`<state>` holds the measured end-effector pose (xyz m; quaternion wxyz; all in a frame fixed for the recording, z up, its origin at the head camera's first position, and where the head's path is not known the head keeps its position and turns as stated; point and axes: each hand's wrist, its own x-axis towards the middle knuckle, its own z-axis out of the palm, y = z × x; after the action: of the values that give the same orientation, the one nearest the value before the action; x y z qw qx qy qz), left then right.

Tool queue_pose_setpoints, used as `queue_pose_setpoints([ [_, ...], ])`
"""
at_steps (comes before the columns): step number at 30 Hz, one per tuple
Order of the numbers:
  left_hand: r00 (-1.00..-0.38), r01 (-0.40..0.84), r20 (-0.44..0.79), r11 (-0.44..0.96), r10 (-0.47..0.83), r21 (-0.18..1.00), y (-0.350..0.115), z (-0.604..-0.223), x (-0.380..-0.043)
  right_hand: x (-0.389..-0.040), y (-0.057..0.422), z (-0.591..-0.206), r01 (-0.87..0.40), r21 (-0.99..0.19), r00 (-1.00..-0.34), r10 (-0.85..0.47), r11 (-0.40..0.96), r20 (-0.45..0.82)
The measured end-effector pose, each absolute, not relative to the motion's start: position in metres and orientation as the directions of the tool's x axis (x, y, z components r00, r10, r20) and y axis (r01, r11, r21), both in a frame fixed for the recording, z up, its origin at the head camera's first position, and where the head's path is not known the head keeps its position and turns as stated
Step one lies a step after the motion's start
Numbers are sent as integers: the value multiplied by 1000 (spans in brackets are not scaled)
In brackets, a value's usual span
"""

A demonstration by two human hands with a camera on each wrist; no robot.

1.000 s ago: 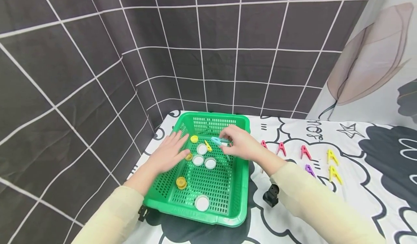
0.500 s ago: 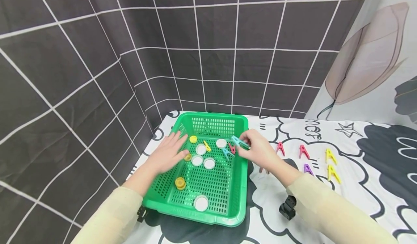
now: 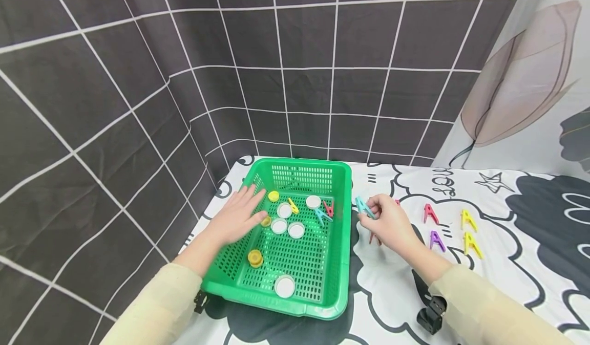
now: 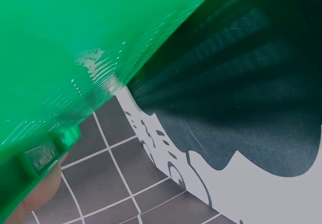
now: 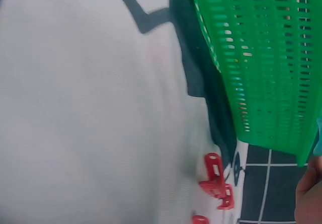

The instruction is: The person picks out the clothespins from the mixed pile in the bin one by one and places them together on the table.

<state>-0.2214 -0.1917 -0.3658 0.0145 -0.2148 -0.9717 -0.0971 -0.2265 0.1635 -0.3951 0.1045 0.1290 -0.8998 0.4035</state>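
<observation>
My right hand (image 3: 388, 222) pinches a light blue clothespin (image 3: 363, 207) just outside the right rim of the green plastic basket (image 3: 272, 304). Part of that clothespin (image 5: 318, 143) shows at the edge of the right wrist view. My left hand (image 3: 236, 216) lies over the basket's left rim with fingers spread. Inside the basket are a yellow clothespin (image 3: 293, 206), a blue clothespin (image 3: 321, 216) and a red clothespin (image 3: 329, 208). Several white caps (image 3: 285, 286) and yellow caps (image 3: 255, 258) lie there too. A reddish clothespin (image 3: 375, 239) sits partly hidden below my right hand.
On the patterned cloth (image 3: 498, 283) to the right lie a red clothespin (image 3: 430, 214), a purple clothespin (image 3: 437, 240) and two yellow clothespins (image 3: 472, 245). A dark curtain (image 3: 364, 94) with a white grid hangs behind and left of the basket.
My right hand has moved right, from above the basket's inside to outside its right rim, carrying the light blue clothespin. The red and blue clothespins inside are now uncovered. My left hand stays put.
</observation>
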Motion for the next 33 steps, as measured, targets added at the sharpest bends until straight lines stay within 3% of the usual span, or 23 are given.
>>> queue_pose_setpoints([
  [17, -905, 426, 72, 888, 420, 175, -191, -365, -223, -194, 183, -430, -323, -651, -936, -131, 687, 326],
  [33, -906, 424, 68, 889, 418, 174, -193, -368, -224, -177, 191, -446, -292, -624, -955, -195, 724, 221],
])
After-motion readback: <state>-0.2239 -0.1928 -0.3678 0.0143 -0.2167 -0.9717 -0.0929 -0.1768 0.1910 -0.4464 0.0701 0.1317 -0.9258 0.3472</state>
